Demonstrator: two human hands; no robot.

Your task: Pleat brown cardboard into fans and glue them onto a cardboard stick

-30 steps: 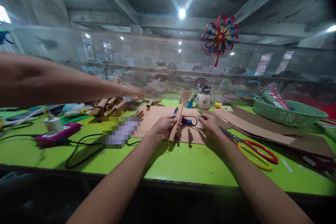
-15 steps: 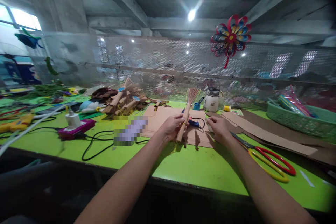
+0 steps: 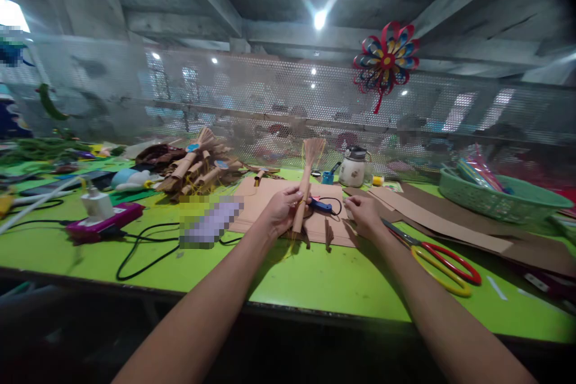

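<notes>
My left hand (image 3: 282, 209) is closed round a rolled brown paper broom (image 3: 304, 180), held upright with its frayed bristle end up. My right hand (image 3: 362, 213) rests a little to the right, fingers curled near the brown paper sheet (image 3: 265, 204); what it holds, if anything, is too small to make out. A blue-handled tool (image 3: 322, 206) with a black cord lies between the hands. Small brown paper scraps (image 3: 327, 240) lie at the sheet's front edge.
Red and yellow scissors (image 3: 443, 261) lie right of my right arm. A pile of finished paper brooms (image 3: 198, 168) sits at back left. A green basket (image 3: 504, 199), a white jar (image 3: 353, 168), a pink device (image 3: 104, 221) with black cables, and a mesh screen behind the green table (image 3: 315, 282).
The other person's arm that reached over the broom pile from the left has gone. My left hand has tilted the broom more upright. My right hand has barely moved.
</notes>
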